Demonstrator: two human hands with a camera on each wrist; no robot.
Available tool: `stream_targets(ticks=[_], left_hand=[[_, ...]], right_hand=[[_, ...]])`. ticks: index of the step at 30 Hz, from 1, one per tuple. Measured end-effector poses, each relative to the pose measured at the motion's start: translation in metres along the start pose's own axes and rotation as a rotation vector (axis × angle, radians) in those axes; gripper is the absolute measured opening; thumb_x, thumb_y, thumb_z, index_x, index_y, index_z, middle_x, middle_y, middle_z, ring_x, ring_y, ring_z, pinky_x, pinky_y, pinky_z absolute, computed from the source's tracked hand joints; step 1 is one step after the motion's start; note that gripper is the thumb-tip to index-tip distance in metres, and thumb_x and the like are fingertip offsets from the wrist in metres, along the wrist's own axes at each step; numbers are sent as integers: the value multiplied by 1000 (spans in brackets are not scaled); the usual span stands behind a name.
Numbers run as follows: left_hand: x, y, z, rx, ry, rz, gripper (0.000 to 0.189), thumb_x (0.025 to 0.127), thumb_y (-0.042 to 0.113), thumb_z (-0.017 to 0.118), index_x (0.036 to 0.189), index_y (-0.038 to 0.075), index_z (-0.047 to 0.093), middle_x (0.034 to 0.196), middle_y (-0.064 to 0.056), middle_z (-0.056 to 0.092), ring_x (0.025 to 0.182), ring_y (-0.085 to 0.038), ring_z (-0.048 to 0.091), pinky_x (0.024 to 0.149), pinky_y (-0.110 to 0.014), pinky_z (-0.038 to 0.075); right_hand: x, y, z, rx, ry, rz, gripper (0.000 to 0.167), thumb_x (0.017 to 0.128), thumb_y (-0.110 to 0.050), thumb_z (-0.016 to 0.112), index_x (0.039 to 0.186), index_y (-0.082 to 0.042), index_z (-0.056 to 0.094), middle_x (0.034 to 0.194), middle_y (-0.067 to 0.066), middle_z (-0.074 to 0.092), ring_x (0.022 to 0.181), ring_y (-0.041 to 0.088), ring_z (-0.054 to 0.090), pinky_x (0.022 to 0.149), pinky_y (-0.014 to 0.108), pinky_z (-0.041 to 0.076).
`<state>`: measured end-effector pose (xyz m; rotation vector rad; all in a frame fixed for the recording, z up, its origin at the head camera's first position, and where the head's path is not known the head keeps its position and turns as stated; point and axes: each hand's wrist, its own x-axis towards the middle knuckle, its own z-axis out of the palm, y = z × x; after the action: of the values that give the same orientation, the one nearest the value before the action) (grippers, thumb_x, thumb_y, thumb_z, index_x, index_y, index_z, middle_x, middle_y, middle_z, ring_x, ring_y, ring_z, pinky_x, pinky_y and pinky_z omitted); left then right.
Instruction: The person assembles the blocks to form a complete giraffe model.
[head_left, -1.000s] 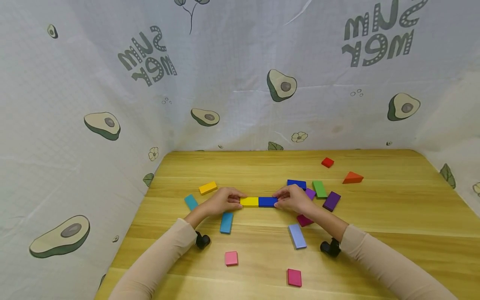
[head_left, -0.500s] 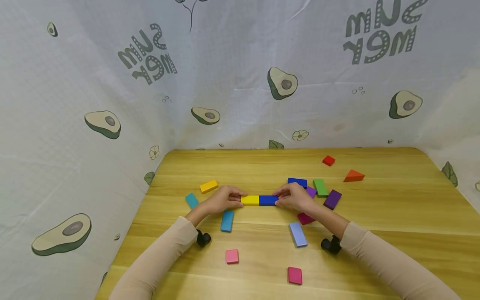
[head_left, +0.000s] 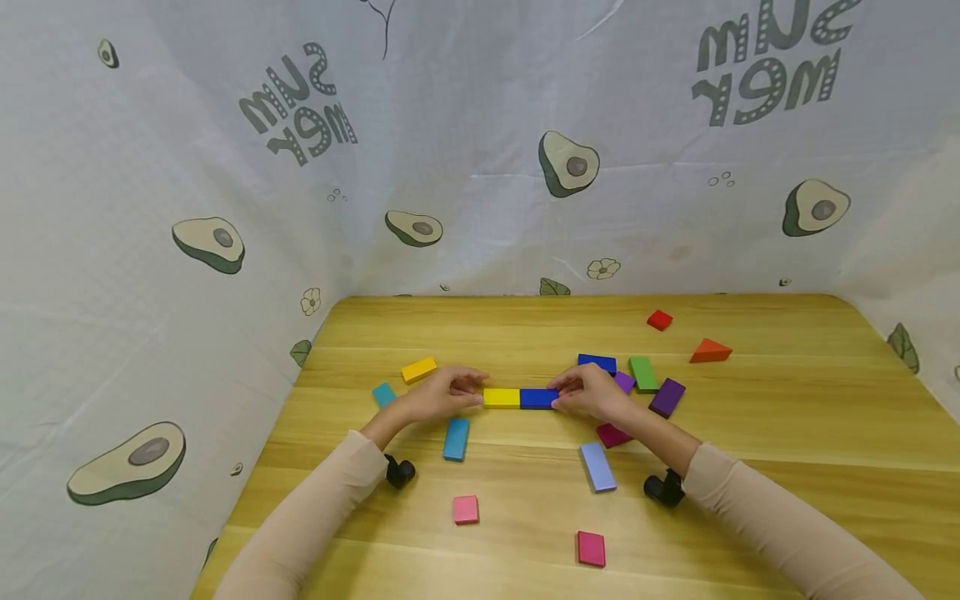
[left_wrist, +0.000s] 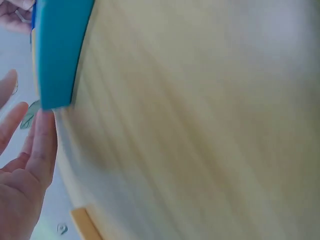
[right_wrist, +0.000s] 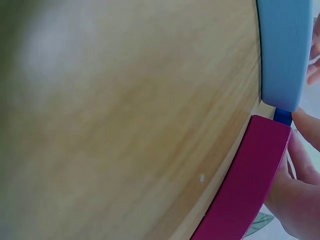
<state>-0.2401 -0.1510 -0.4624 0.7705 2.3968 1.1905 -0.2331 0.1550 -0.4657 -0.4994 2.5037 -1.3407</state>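
A yellow block [head_left: 501, 398] and a blue block [head_left: 538, 399] lie end to end in a row at the middle of the wooden table. My left hand [head_left: 438, 395] is at the yellow block's left end, thumb close to it and fingers spread away. In the left wrist view the left hand [left_wrist: 27, 175] has loosely extended fingers, nothing between them. At the row's other end, my right hand [head_left: 596, 396] pinches the blue block between thumb and fingers. The right wrist view shows only a bit of that blue block [right_wrist: 282, 116], behind nearer blocks.
Around the left hand lie an orange-yellow block [head_left: 418, 370] and two light-blue ones, one being the teal block [head_left: 456, 440]. Near the right arm are a magenta block [head_left: 613, 435], a periwinkle block [head_left: 597, 467], a green block [head_left: 642, 375] and a dark purple block [head_left: 667, 398]. Pink squares sit nearer.
My left hand has let go of the yellow block and drawn slightly left, its fingers parting. The right hand keeps its hold on the blue block. The head view has shifted slightly.
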Motion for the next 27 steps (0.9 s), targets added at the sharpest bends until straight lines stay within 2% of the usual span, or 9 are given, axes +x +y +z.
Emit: stream_targets(ticks=[3, 6, 10, 13, 19, 23, 27], left_hand=[[-10, -1, -6, 12, 31, -29, 48, 97, 20, 68, 140, 3, 55, 130, -14, 60, 107, -23, 62, 92, -36, 53], [-20, -3, -11, 53, 90, -83, 54, 93, 30, 73, 138, 5, 57, 123, -12, 62, 102, -21, 64, 89, -36, 54], [-33, -2, -12, 90, 181, -172, 59, 86, 42, 78, 129, 5, 61, 111, -8, 64, 93, -19, 65, 84, -36, 56], [-44, 1, -9, 97, 218, -213, 59, 82, 46, 80, 120, 4, 64, 105, -6, 65, 89, -17, 65, 80, -35, 56], [-63, 2, 4, 124, 210, -198, 50, 78, 44, 84, 105, 6, 65, 93, -3, 66, 80, -13, 64, 73, -29, 56], [-68, 4, 12, 177, 203, -178, 49, 76, 45, 86, 99, 8, 64, 85, 1, 64, 74, -9, 61, 68, -26, 54], [-70, 8, 17, 173, 193, -170, 49, 75, 43, 88, 96, 8, 62, 82, 1, 63, 71, -9, 59, 66, -26, 52]], right_hand=[[0, 0, 0, 11, -3, -3, 22, 84, 3, 77, 105, 11, 72, 96, 16, 69, 84, 23, 66, 75, 30, 56], [-1, 1, 0, 27, -5, -7, 23, 85, 3, 76, 105, 11, 71, 98, 17, 69, 85, 24, 66, 73, 28, 56], [-2, 0, 0, 37, -5, -4, 23, 85, 3, 76, 106, 11, 71, 100, 18, 69, 87, 25, 65, 72, 27, 55], [-1, 0, 0, 33, -4, 0, 23, 86, 3, 76, 106, 11, 71, 101, 18, 69, 87, 25, 65, 73, 28, 55], [-1, 0, 1, 26, -4, 8, 23, 86, 2, 76, 107, 10, 72, 101, 18, 69, 87, 25, 65, 74, 29, 56], [-2, -2, 0, 23, -3, 8, 22, 86, 3, 75, 106, 11, 71, 101, 19, 69, 87, 26, 65, 73, 28, 56], [-2, -3, 0, 20, -3, 6, 21, 86, 4, 75, 106, 11, 71, 100, 19, 68, 87, 26, 65, 73, 29, 56]])
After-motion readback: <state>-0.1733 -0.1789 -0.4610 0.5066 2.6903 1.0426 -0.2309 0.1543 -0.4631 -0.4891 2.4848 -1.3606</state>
